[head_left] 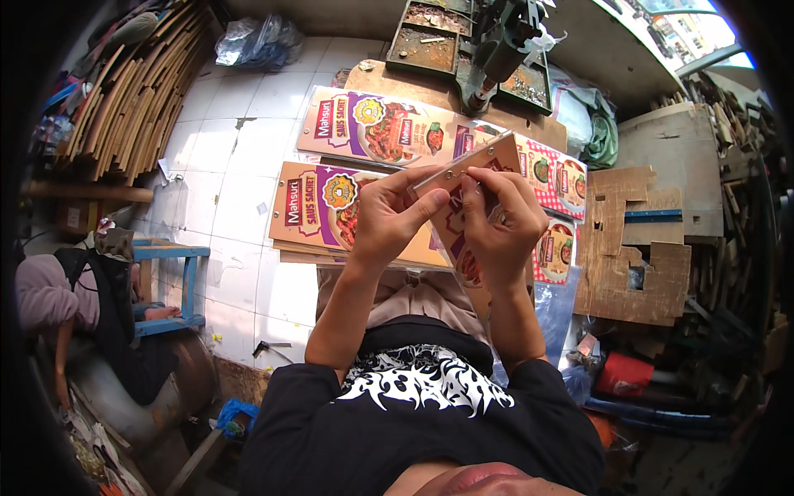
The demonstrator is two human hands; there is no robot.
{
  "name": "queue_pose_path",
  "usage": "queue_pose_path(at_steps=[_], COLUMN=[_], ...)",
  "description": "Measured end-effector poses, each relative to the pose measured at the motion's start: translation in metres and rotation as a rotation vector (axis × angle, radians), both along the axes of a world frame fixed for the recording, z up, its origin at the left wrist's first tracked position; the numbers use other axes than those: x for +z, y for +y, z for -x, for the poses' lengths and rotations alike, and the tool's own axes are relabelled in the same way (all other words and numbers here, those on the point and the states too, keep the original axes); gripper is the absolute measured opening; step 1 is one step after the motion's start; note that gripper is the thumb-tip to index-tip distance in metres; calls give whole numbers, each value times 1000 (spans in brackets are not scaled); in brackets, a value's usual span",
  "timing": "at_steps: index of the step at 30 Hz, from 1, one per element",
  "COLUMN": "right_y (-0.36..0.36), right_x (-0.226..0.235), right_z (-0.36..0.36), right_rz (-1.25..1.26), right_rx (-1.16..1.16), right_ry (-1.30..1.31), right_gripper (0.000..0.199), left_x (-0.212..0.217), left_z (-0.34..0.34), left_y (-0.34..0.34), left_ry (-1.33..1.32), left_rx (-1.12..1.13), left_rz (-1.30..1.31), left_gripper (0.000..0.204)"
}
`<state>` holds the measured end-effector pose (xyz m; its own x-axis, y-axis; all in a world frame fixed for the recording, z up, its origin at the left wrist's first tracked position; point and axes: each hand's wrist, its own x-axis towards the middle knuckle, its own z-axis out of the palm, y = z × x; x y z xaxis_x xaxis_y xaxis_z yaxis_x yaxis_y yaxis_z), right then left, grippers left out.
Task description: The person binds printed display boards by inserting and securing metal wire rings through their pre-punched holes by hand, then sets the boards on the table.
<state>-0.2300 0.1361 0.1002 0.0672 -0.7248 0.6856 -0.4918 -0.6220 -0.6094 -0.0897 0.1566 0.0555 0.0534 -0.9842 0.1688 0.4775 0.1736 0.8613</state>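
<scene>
Floor tiles [236, 157], tilted printed card [452, 237], perhaps laminated, pinched by left grip [395, 213], right grip [504, 217]

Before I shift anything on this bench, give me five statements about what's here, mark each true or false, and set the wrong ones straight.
1. The left hand and the right hand touch the same printed card. True.
2. The stool over to the left is bright red. False: the stool is blue.
3. The black tray left of the dark machine is split into compartments. True.
4. The brown board with cut-outs lies to the person's left. False: the brown board is on the right.
5. The person wears a plain white shirt. False: the shirt is black with a white design on the chest.
</scene>
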Motion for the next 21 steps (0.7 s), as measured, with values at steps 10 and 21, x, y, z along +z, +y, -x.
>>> queue_pose_path(at_steps=[10, 21], right_y=[-1, -4], right_x=[-1, -5], right_z=[-2, -7], right_rz=[25, 42], right_rx=[18, -9], right_ry=[38, 53], right_gripper=[13, 14], left_x=[1, -5], left_z=[-6, -9], left_y=[3, -1], left_ry=[4, 10], left_rx=[-38, -44], left_rz=[-31, -5], left_gripper=[36, 35])
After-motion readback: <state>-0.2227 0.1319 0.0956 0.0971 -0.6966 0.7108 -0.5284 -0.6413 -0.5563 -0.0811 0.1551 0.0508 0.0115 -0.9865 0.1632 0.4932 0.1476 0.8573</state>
